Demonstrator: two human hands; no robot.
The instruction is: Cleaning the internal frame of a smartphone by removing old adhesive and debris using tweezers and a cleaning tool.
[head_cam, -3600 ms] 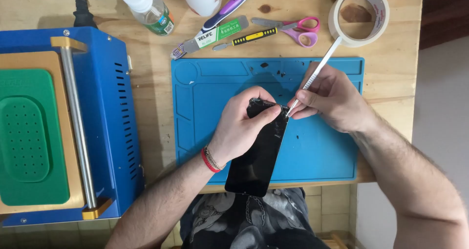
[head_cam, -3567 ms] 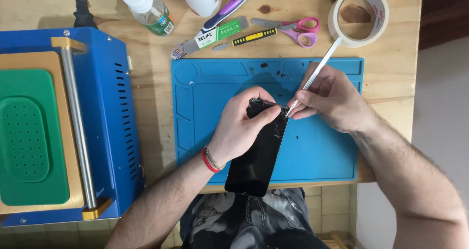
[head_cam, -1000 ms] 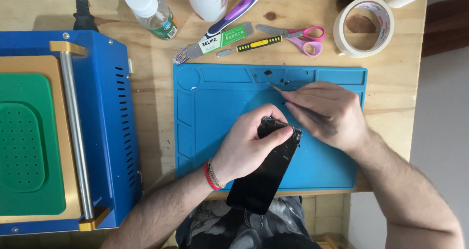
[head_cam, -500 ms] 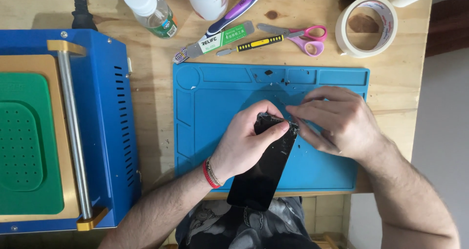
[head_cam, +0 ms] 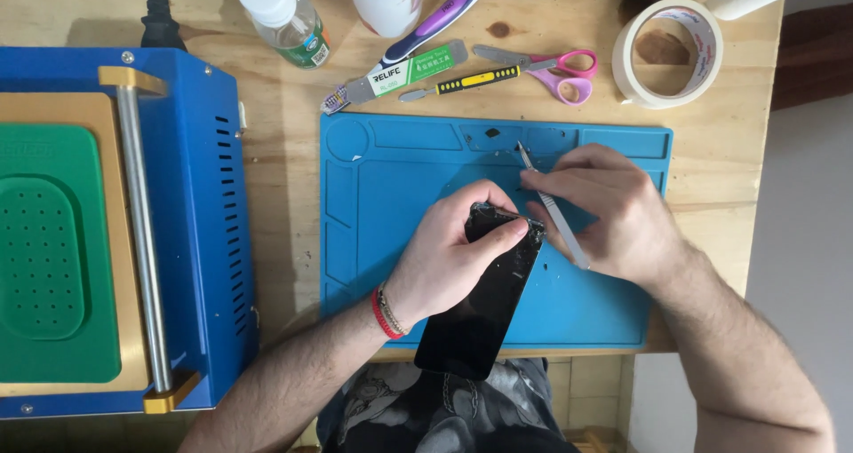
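A black phone (head_cam: 480, 306) with a cracked top end lies tilted over the front edge of the blue work mat (head_cam: 382, 213). My left hand (head_cam: 444, 258) grips its upper part, thumb on the cracked glass. My right hand (head_cam: 613, 209) sits just right of the phone's top corner and holds a thin metal pry tool (head_cam: 551, 204), its point aimed up and left toward the back of the mat. Small glass bits lie on the mat near the phone.
A blue machine (head_cam: 187, 222) with a green pad fills the left side. Along the back lie a small bottle (head_cam: 284, 13), a cup, a purple-handled tool (head_cam: 435, 22), a flat metal tool, a yellow-black screwdriver (head_cam: 462, 82), pink scissors (head_cam: 555, 67) and a tape roll (head_cam: 666, 53).
My right hand has turned the metal tool from pointing up-right to pointing up-left, and has settled beside the phone's top corner. The left hand kept its grip on the phone.
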